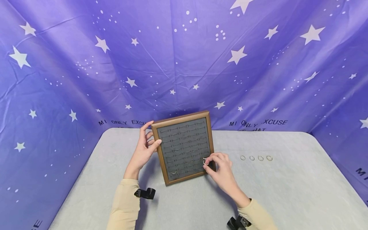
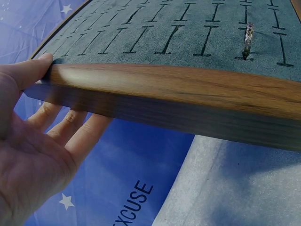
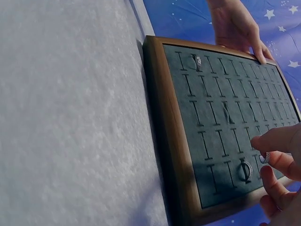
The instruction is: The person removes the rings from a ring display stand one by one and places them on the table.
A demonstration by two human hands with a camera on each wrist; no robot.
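Observation:
A wooden-framed ring display tray, its dark padded face cut with rows of slots, stands tilted on the table. My left hand grips its left side near the top, thumb over the front edge and fingers behind. At the lower right of the tray, my right hand pinches a small silver ring between thumb and fingers, close over the padding. Another silver ring sits in a slot beside those fingertips. One more ring stands in a slot near the opposite bottom corner.
To the right on the grey table lies a row of several rings, the nearest one a thin ring. A purple star-printed cloth hangs behind and along both sides. Black wrist cameras are strapped to both sleeves.

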